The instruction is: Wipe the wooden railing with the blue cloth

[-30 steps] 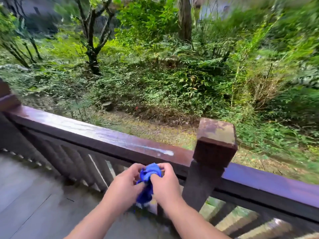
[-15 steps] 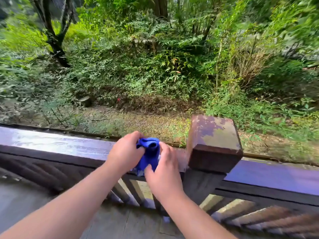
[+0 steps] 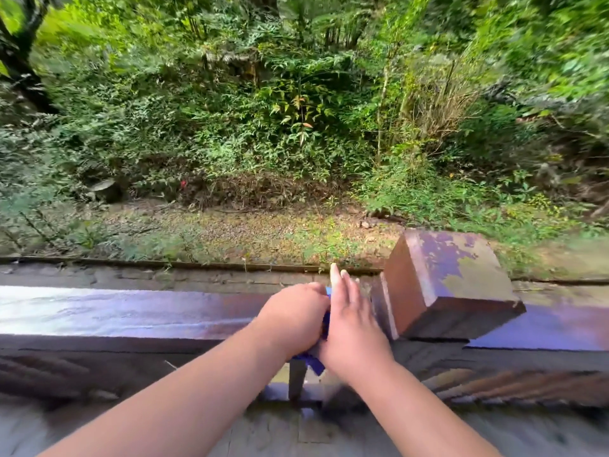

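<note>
The dark wooden railing (image 3: 125, 313) runs across the view, its top wet and shiny. Both my hands rest on it just left of the square post cap (image 3: 445, 285). The blue cloth (image 3: 311, 362) is almost hidden between them; only a strip shows between the palms and a tail hangs below the rail. My left hand (image 3: 293, 316) is closed over the cloth. My right hand (image 3: 352, 328) presses against it with fingers stretched forward over the rail's far edge.
Slanted balusters (image 3: 514, 384) run under the rail. Beyond the rail lies a stone ledge (image 3: 164, 275), then gravel ground and dense green bushes. The deck floor (image 3: 296, 433) is beneath my arms.
Both hands have moved up onto the rail top with the cloth, closing around it so most of it is hidden. My view has tilted down and come closer to the railing.
</note>
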A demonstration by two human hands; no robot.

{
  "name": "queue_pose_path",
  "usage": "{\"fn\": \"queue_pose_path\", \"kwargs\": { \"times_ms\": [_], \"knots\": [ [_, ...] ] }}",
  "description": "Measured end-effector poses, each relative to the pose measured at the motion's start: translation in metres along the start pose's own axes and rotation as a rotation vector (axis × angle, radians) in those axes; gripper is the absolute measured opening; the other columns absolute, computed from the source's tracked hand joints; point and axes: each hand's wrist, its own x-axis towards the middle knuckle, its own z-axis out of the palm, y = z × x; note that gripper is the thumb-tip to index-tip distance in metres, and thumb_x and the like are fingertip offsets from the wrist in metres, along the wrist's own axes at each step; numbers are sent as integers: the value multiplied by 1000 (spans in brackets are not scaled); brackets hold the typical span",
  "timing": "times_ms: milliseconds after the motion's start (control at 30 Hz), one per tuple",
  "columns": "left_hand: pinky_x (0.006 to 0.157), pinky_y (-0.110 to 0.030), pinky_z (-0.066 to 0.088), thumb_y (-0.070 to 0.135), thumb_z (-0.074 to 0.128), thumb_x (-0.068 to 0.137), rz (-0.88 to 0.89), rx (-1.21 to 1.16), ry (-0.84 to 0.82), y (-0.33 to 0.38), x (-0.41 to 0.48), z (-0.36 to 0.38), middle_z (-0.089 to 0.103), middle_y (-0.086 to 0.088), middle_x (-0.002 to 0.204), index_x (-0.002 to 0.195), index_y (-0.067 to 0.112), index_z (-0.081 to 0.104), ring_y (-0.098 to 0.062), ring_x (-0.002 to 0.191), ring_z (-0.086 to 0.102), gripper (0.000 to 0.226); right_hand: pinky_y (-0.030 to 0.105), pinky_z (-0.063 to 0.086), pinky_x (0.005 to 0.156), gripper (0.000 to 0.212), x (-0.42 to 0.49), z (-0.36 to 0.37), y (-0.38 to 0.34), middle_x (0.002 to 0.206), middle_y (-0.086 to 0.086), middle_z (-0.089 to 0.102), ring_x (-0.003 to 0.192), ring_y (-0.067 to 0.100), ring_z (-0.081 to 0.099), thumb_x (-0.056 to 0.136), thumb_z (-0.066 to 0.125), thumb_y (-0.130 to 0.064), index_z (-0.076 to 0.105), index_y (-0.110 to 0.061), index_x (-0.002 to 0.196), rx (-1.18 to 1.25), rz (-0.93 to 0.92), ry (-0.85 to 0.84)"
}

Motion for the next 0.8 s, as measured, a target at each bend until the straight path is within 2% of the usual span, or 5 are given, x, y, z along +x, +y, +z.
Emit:
{"fn": "queue_pose_path", "kwargs": {
  "times_ms": [67,233,533,700,800],
  "knots": [
    [71,-39,53,22,60,88,19,76,13,-9,-11,-2,61,-5,109,110,19,68,-29,99,65,24,52,18,125,133,4,1,-6,175,6,-2,160,32,3,77,78,-45,-27,-33,158,-49,37,-72],
    [76,-43,55,13,56,85,-21,137,16,-83,-57,-5,62,-5,108,103,21,69,-31,98,66,24,56,9,128,133,21,13,-41,175,11,6,160,38,0,68,80,-63,-5,-27,165,-255,31,-211],
    [84,-37,53,14,52,88,-273,73,2,-243,-159,-18,62,6,114,107,37,71,-21,103,62,36,63,11,127,120,38,64,-152,170,9,20,159,38,8,72,82,-57,10,-28,164,-371,-78,-299],
    [75,-34,48,8,51,87,-339,86,36,-244,-175,-19,60,5,114,110,34,70,-21,104,59,40,61,13,127,112,42,66,-176,167,9,27,157,38,15,77,80,-53,14,-27,164,-353,-65,-323],
    [77,-37,49,4,47,88,-380,87,45,-236,-176,-20,58,3,116,112,31,69,-22,105,57,42,57,27,123,102,44,62,-176,159,7,38,148,35,33,77,79,-50,25,-25,160,-329,-69,-304]
  ]
}}
